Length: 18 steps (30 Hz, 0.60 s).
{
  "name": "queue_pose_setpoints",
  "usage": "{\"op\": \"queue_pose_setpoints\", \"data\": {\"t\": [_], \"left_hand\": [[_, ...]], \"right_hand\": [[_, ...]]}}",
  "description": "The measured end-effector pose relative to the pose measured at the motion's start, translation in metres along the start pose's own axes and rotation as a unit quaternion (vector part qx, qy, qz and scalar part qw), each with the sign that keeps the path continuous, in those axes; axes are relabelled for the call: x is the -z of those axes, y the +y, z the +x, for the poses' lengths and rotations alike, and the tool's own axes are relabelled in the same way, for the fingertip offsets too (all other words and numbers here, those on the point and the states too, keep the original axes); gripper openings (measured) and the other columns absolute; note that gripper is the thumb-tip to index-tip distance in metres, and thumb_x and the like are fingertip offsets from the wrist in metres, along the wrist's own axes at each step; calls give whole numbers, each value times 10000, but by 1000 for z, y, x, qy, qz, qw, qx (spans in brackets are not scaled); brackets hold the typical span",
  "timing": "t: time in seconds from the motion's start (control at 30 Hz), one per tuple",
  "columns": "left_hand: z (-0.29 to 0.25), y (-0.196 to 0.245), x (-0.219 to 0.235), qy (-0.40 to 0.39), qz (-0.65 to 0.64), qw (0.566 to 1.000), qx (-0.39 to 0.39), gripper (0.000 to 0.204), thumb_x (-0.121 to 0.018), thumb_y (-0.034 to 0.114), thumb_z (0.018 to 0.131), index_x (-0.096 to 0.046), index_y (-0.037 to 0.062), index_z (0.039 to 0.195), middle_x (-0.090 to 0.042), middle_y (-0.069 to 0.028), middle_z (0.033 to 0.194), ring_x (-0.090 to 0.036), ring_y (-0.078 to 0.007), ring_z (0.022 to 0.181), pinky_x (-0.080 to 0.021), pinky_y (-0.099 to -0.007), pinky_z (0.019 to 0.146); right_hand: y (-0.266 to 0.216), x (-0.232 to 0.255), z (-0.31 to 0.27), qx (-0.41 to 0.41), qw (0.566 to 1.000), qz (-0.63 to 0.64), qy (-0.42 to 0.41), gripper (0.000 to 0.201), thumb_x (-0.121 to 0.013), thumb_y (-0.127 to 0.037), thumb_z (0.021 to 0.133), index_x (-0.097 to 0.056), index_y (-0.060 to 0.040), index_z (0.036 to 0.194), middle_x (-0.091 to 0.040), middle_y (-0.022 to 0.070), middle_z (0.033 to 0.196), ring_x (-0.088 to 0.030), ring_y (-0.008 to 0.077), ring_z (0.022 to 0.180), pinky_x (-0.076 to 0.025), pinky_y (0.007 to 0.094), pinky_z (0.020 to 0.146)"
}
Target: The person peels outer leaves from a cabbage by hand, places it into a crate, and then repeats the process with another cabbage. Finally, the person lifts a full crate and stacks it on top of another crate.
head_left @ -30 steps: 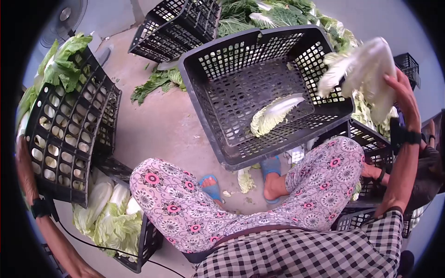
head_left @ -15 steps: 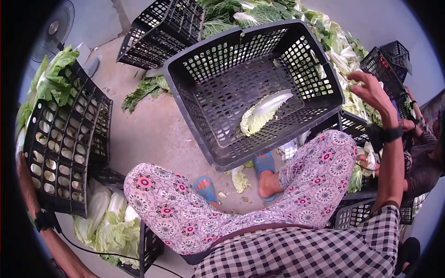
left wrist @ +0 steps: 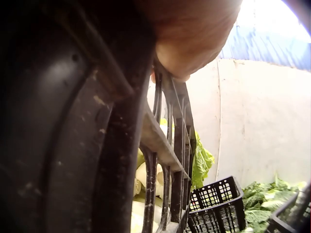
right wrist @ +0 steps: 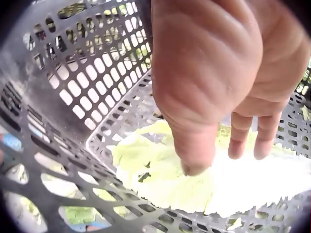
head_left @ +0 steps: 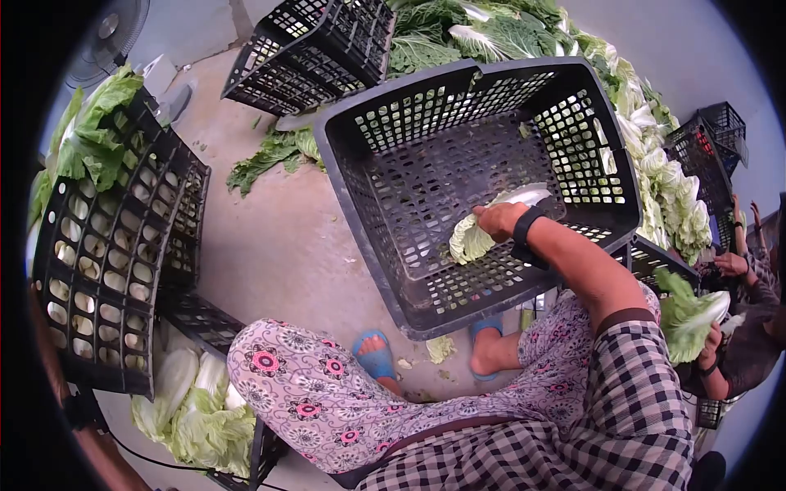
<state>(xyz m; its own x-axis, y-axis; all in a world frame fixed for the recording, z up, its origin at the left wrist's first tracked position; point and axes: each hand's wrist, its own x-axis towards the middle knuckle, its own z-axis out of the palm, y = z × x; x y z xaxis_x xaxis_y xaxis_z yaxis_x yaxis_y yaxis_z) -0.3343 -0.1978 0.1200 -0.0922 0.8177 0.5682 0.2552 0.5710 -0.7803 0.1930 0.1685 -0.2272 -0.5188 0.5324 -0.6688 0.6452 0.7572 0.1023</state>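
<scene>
My right hand (head_left: 501, 219) reaches down into a large black crate (head_left: 417, 327), over a pale cabbage leaf (head_left: 471, 244) on its floor. In the right wrist view the thumb (right wrist: 195, 150) and two straight fingers (right wrist: 265, 136) point down at the leaf's upper face, fingertips right at it. My left hand (left wrist: 194, 39) rests against the lattice side of a tipped black crate (head_left: 106, 270) holding cabbages; its fingers are mostly hidden behind the plastic. Leafy cabbage (head_left: 90, 139) sticks out over that crate's top.
Cabbages (head_left: 201, 409) fill a lower crate at the left. A tilted crate (head_left: 311, 65) stands at the back, beside a heap of cabbage leaves (head_left: 491, 41). Another person's hand (head_left: 711, 348) holds a cabbage (head_left: 688, 315) at the right. A fan (head_left: 106, 33) stands far left.
My right hand let go of a cabbage leaf above the heap at the right, then swung left and down into the large crate. The left hand stayed by its crate.
</scene>
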Motion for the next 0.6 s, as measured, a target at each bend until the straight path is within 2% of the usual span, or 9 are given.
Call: {"op": "queue_pose_setpoints", "data": {"t": [0.07, 0.13, 0.2, 0.27, 0.33, 0.4, 0.47, 0.57, 0.6], "left_hand": [[0, 1, 2, -18, 1, 1000, 10, 188, -507, 255, 903, -637, 125, 865, -631, -82, 684, -616, -255, 586, -482, -357, 513], [0, 4, 4, -11, 12, 1000, 14, 190, -506, 254, 904, -637, 124, 859, -631, -84, 686, -615, -258, 584, -482, -359, 512], [0, 4, 4, -4, 8, 1000, 12, 191, -505, 255, 905, -636, 125, 855, -631, -85, 688, -613, -261, 582, -481, -360, 510], [-5, 0, -5, -13, -3, 1000, 17, 165, -493, 229, 910, -602, 106, 920, -610, -90, 774, -596, -254, 663, -467, -349, 576], [-14, -14, -34, -24, -38, 999, 22, 162, -481, 204, 914, -568, 87, 985, -588, -95, 860, -579, -247, 745, -454, -337, 642], [-26, -30, -71, -38, -82, 996, 26, 183, -469, 178, 919, -534, 67, 1049, -567, -99, 946, -561, -240, 826, -440, -325, 708], [-34, -43, -105, -52, -121, 991, 29, 221, -458, 152, 924, -500, 48, 1114, -546, -104, 1032, -544, -233, 907, -426, -314, 774], [-43, -53, -139, -71, -150, 986, 32, 295, -440, 113, 931, -449, 20, 1211, -514, -112, 1161, -519, -223, 1029, -405, -296, 873], [-45, -56, -147, -78, -154, 984, 32, 323, -434, 101, 933, -432, 10, 1243, -503, -114, 1204, -510, -219, 1070, -398, -290, 906]], "right_hand": [[10, -7, 7, 18, 999, 33, 27, 362, -522, -115, 780, -579, -18, 1124, -612, 157, 1117, -592, 320, 1028, -485, 411, 817], [21, 15, -2, 16, 997, 72, 38, 321, -579, -223, 769, -639, -41, 1026, -643, 162, 1029, -611, 317, 972, -496, 384, 788], [23, 59, -43, 37, 976, 211, 29, 319, -615, -245, 780, -646, -31, 1014, -653, 179, 936, -627, 300, 884, -486, 370, 792], [22, 104, -87, 57, 968, 239, 49, 318, -600, -277, 828, -656, -22, 1009, -667, 163, 915, -636, 253, 852, -487, 350, 774], [29, 139, -121, 110, 926, 343, 113, 362, -590, -326, 859, -657, -1, 1003, -674, 131, 923, -638, 227, 851, -494, 347, 802], [42, 169, -152, 189, 822, 487, 226, 532, -613, -453, 829, -614, 17, 1078, -641, 123, 1045, -599, 224, 987, -446, 356, 924], [74, 196, -151, 280, 636, 584, 420, 583, -607, -417, 845, -513, 24, 1214, -577, 153, 1164, -538, 232, 1099, -390, 355, 996], [103, 208, -172, 52, 624, 513, 587, 690, -580, -360, 866, -289, 0, 1377, -367, 208, 1361, -411, 266, 1236, -347, 364, 1036], [108, 204, -176, 17, 665, 483, 569, 693, -579, -370, 860, -299, 4, 1371, -374, 214, 1355, -411, 276, 1234, -343, 375, 1037]]}}
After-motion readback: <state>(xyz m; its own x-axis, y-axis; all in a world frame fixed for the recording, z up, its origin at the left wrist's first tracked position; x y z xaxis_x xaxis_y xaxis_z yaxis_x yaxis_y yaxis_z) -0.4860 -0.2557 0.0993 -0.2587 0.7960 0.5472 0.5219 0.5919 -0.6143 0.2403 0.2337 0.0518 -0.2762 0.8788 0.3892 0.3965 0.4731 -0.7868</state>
